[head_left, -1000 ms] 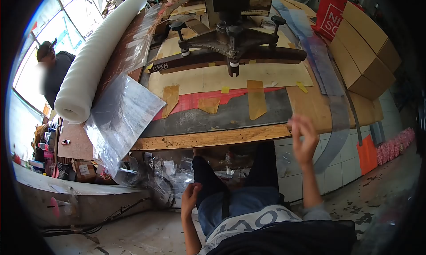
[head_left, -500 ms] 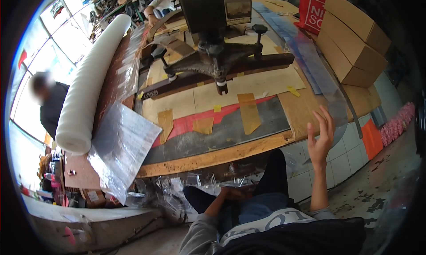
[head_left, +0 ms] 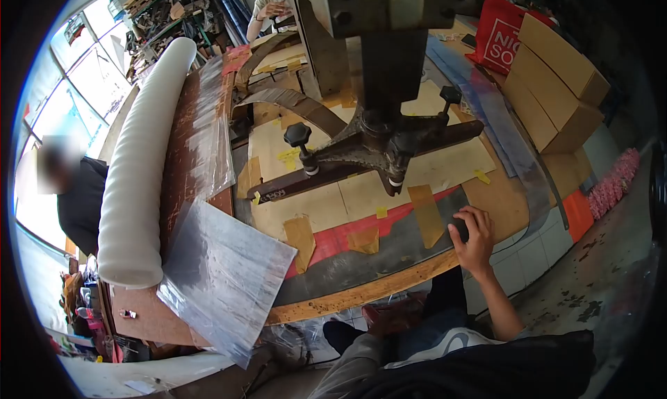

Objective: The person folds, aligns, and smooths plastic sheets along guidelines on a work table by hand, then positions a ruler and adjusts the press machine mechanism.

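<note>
My right hand [head_left: 476, 239] rests at the front right corner of the worktable board, fingers bent and apart, on or just over the end of the dark grey mat [head_left: 333, 272]. A dark patch shows between thumb and fingers; whether it is shadow or a thing I cannot tell. My left hand [head_left: 377, 322] is low by my lap, dim and partly hidden, its fingers unclear. Pale sheets [head_left: 313, 208] lie on the board, with brown tape strips [head_left: 425, 215] and a red strip [head_left: 330, 250] along their front. Above them stands a dark metal press head [head_left: 379, 138] with a long bar [head_left: 299, 187].
A white foam roll [head_left: 139, 170] and a clear plastic sheet [head_left: 229, 267] lie at left. Cardboard boxes [head_left: 549, 86] and a red bag [head_left: 497, 38] stand at right. One person [head_left: 80, 197] is at far left, another person's hands [head_left: 274, 10] at the back.
My right hand has come down from its raised, spread position beside the board to the board's front right corner. The camera view has shifted, so the table sits lower and further right.
</note>
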Demonstrator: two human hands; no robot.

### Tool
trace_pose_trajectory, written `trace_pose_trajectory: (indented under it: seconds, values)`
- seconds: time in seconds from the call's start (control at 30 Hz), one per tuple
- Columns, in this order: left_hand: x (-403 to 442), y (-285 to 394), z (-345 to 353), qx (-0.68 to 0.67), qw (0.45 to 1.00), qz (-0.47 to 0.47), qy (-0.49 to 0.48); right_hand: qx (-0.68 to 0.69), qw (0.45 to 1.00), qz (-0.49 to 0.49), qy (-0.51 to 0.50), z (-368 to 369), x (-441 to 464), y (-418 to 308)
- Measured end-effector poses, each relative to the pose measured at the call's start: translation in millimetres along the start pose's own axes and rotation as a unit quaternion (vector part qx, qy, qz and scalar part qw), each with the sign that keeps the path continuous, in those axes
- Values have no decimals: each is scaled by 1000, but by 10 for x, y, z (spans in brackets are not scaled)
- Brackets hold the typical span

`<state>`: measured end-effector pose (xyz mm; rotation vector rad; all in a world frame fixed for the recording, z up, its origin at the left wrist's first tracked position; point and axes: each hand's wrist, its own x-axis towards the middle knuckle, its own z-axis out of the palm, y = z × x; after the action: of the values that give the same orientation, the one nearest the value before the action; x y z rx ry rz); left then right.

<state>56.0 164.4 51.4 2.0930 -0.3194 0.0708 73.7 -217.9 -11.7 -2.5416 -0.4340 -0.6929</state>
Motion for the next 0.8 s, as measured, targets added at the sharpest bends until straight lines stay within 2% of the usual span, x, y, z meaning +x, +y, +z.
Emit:
trace_pose_trajectory:
  seconds: [0.13,0.23,0.37,0.5,0.8]
  values:
    - [799,100,-930,150,972,59,170,-23,999,0,-34,-6,11,-27]
    - [1566,54,-1487,234,941,62,235,-36,997,8,-62,-31,18,-78]
    - [2421,-8,-2069,309,916,16,254,-53,995,13,-82,-42,38,-84]
    - [2881,-14,-2414,350,905,-24,242,-66,993,14,-97,-49,5,-89]
    - [2990,-69,-2626,386,889,-37,242,-67,992,10,-109,-68,32,-122]
